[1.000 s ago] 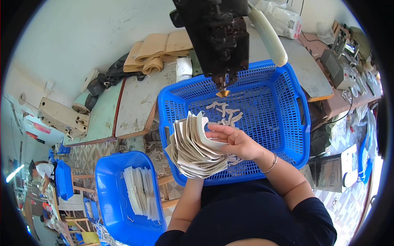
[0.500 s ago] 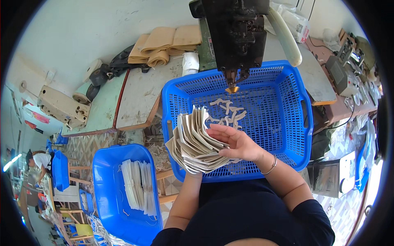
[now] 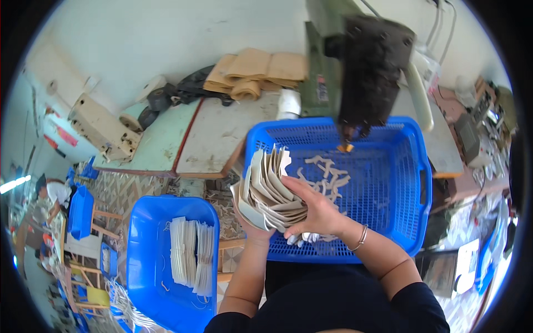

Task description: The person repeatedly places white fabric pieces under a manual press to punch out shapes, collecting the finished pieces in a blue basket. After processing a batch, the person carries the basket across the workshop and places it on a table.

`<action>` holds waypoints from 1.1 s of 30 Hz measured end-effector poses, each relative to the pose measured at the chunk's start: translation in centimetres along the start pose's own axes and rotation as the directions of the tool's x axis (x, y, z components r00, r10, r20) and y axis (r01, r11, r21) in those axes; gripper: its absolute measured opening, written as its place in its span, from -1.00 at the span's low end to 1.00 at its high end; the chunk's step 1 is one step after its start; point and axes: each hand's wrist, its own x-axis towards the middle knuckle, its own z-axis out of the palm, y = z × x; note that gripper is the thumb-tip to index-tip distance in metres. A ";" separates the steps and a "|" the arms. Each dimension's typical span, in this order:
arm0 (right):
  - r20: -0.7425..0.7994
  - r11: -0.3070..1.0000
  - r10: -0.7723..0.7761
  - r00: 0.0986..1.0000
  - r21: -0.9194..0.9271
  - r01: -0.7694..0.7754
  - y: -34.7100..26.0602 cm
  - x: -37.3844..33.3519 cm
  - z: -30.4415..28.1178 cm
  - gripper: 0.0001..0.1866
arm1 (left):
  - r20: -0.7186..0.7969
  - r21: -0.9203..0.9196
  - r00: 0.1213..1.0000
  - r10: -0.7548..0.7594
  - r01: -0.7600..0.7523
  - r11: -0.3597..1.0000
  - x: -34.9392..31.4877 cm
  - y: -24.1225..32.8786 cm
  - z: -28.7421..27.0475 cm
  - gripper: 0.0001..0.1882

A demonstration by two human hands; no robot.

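A thick bundle of folded off-white, flat pieces (image 3: 270, 186), card or stiff cloth, is held between my two hands at the near left corner of a blue perforated basket (image 3: 425, 222). My left hand (image 3: 254, 228) supports it from beneath and the left; most of its fingers are hidden behind the bundle. Against the right side presses my right hand (image 3: 319, 213), fingers along the upper edges and thumb lower down. Inside the basket lie several loose off-white strips (image 3: 327, 175). Some small whitish pieces (image 3: 302, 238) show just below the bundle.
A dark machine head (image 3: 372, 72) with a brass-coloured tip overhangs the basket. At left, a blue tub (image 3: 141, 266) holds stacked whitish bundles (image 3: 191, 252). Behind are worktables (image 3: 214, 141) with folded tan sheets (image 3: 258, 69). A person (image 3: 55, 191) works far left.
The whole view has shifted, so the machine and basket appear further right and lower. My right hand has closed in against the bundle's side, and the bundle is tilted more to the left.
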 end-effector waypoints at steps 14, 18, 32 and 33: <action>0.162 0.895 0.206 0.965 0.369 -0.253 5.6 17.2 7.5 -0.06 | 0.116 0.134 0.988 0.101 -0.116 0.984 10.1 14.5 2.3 -0.47; 0.061 0.979 0.205 0.977 -0.003 -0.205 7.9 20.2 7.9 -0.06 | 0.020 0.127 0.969 0.247 -0.248 0.961 13.2 14.8 2.3 -0.49; -0.055 0.668 0.493 0.868 0.663 -0.337 14.0 26.4 12.4 -0.28 | -0.283 0.852 0.876 0.390 0.043 0.522 29.2 22.1 1.6 -0.37; -0.112 0.762 0.515 0.850 0.513 -0.394 14.7 27.3 12.8 -0.37 | -0.274 0.894 0.878 0.392 0.083 0.440 29.8 22.1 1.5 -0.33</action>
